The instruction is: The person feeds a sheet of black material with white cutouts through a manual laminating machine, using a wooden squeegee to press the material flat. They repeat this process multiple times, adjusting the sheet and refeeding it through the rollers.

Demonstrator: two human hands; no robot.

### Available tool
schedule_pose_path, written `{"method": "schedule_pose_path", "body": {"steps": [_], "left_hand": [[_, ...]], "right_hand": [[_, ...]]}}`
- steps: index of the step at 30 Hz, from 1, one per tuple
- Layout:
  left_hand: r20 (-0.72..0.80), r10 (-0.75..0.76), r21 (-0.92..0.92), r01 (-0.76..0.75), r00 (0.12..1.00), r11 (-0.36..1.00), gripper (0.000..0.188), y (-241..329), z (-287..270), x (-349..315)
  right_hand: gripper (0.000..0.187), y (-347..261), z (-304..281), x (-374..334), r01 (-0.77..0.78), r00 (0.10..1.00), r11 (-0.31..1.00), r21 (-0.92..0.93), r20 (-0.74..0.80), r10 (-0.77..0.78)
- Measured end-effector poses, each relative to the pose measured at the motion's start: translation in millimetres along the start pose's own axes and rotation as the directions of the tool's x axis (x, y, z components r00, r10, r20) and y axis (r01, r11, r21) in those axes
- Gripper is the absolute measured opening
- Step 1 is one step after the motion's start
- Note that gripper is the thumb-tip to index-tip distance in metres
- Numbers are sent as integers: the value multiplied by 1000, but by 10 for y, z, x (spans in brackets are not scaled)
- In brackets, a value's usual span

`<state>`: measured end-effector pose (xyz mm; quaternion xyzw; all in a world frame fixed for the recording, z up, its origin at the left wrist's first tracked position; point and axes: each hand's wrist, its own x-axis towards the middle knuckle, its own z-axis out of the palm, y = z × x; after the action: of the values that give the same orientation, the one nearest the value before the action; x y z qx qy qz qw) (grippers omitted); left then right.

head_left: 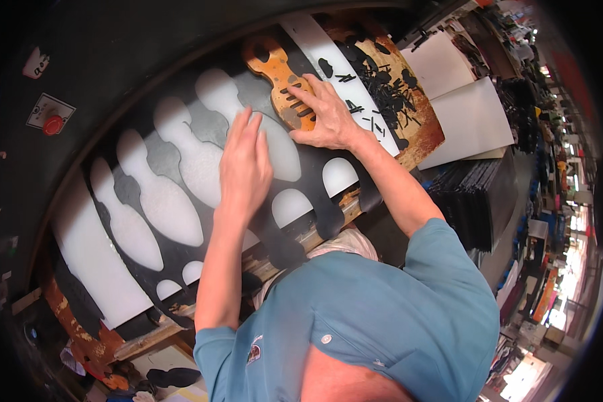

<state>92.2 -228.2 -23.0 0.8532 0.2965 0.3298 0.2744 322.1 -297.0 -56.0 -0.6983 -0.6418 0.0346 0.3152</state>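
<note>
My right hand [328, 117] has its thumb and fingers on the lower end of an orange sole-shaped cutting die [278, 70], which has several slots through it. This die lies on a black sheet [162, 155] with several sole-shaped cut-outs, through which a white board [107, 268] shows. Over the cut-out [218, 90] left of the die hovers or rests my left hand [246, 161]. Its fingers are stretched out, with nothing seen in them; whether it touches the sheet I cannot tell.
Small black scraps [388, 87] lie on a worn brown board [425, 130] at the right. Beyond it are white sheets [472, 117] and a stack of black sheets [472, 201]. A dark machine body with a red button [53, 125] stands at the left.
</note>
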Motion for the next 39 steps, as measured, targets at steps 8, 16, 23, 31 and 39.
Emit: {"method": "schedule_pose_path", "body": {"steps": [8,16,23,31,39], "left_hand": [[45,145,404,-150,988,902,46,-320,603,302],[54,66,399,-82,996,913,43,-276,618,325],[46,52,395,-66,998,916,44,-234,619,332],[10,89,379,-86,996,922,43,-239,594,325],[-24,111,326,-97,994,941,38,-266,607,335]], "right_hand": [[83,331,-446,65,-283,959,548,787,222,175],[92,590,-781,-189,-93,923,-74,993,114,368],[111,709,-1778,-166,156,981,-486,860,-77,179],[87,716,-686,-301,188,919,-871,453,231,318],[98,628,-804,-162,-266,831,188,945,126,543]]}}
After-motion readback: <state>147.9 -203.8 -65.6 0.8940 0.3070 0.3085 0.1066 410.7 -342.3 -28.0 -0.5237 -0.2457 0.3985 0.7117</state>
